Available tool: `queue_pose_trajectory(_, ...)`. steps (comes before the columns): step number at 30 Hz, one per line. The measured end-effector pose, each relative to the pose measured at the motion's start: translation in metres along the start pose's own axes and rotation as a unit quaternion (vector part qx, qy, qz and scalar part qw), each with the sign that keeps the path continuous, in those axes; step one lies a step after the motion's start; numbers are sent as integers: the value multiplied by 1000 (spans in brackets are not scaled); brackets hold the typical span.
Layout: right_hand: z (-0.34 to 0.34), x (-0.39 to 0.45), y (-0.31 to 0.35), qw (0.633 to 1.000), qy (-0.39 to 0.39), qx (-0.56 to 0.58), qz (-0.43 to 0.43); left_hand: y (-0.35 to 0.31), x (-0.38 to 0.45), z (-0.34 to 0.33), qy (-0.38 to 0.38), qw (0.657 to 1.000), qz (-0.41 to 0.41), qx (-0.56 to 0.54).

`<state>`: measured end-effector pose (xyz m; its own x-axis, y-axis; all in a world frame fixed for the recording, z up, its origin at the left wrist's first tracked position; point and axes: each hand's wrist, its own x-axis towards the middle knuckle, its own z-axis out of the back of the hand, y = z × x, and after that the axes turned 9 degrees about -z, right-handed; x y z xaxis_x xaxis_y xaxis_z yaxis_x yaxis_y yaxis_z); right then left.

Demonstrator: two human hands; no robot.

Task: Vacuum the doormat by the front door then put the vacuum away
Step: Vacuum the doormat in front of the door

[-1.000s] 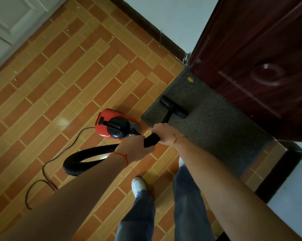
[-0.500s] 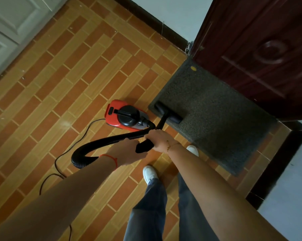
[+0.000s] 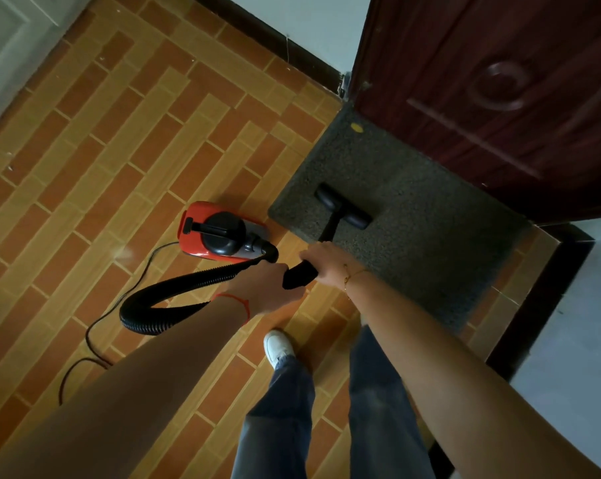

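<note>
A dark grey doormat (image 3: pixel 413 216) lies on the tiled floor against the dark red front door (image 3: pixel 492 98). The vacuum's black floor head (image 3: pixel 342 210) rests on the mat's near-left part. Its black wand (image 3: pixel 301 274) runs back to my hands. My right hand (image 3: pixel 326 262) grips the wand at the front; my left hand (image 3: pixel 268 286) grips it just behind, where the ribbed black hose (image 3: pixel 174 288) joins. The hose loops left and back to the red canister (image 3: pixel 219 233), which sits on the floor left of the mat. A small yellow speck (image 3: pixel 357 127) lies at the mat's far corner.
The black power cord (image 3: pixel 95 326) trails over the orange-brown tiles to the lower left. A white cabinet (image 3: pixel 9 39) stands at the far left. My white shoe (image 3: pixel 276 345) and jeans are below the hands. A dark threshold strip (image 3: pixel 541 299) borders the mat's right side.
The floor head has slid forward from the mat's near-left edge further onto the mat. Both hands kept their grip on the wand, and the view shifted slightly.
</note>
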<state>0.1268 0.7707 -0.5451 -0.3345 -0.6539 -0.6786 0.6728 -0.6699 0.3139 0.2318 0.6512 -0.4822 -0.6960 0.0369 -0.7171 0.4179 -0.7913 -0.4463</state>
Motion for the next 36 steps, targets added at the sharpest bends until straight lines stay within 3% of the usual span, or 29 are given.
queue_pose_trajectory(10, 54, -3, -152, 997, -4, -81, 10, -125, 104, 12, 6, 998, 18, -58)
queue_pose_trajectory(18, 90, 3, -243, 998, -10, -66, 4, -197, 168, 34, 10, 995, 22, -95)
queue_pose_trajectory(27, 117, 10, -287, 998, -8, -58, -9, -228, 198, 52, -7, 996, 5, -91)
queue_pose_trajectory(36, 101, -9, -273, 999, 4, -44, -15, -227, 174, 43, -4, 997, -9, -73)
